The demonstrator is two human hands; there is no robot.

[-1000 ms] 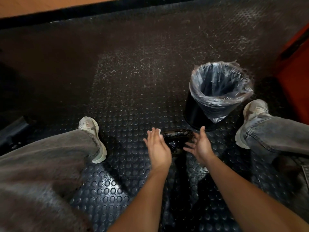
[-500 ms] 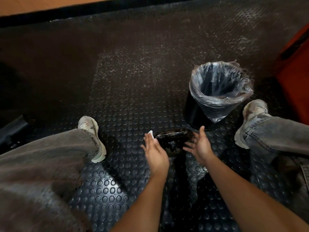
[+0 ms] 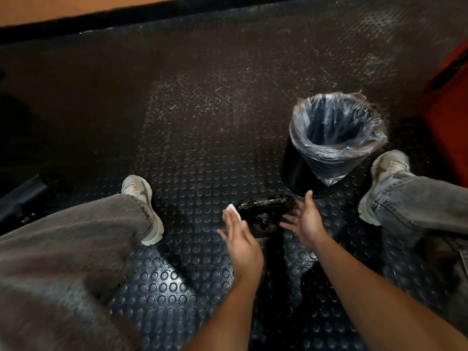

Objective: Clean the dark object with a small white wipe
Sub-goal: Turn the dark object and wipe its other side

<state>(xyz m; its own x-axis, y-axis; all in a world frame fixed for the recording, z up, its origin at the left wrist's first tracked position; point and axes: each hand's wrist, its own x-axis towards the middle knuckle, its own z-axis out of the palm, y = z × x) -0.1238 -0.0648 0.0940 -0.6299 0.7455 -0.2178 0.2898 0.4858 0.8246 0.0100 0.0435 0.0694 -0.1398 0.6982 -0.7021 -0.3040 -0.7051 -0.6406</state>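
floor: black studded rubber mat [image 3: 192, 138], scuffed grey. lined black bin [image 3: 326, 145] stands beside the right shoe. no legible writing. dark object [image 3: 266, 212] sits between both hands. left hand [image 3: 240, 239], fingers straight, presses white wipe [image 3: 234, 211] against its left end. right hand [image 3: 307, 221] splayed, touching its right end.

Both bare forearms reach forward and down, side by side. The left hand [image 3: 240, 239] has straight fingers, held edge-on with the palm turned right. The right hand [image 3: 307, 221] is spread, fingers relaxed, its palm facing left.
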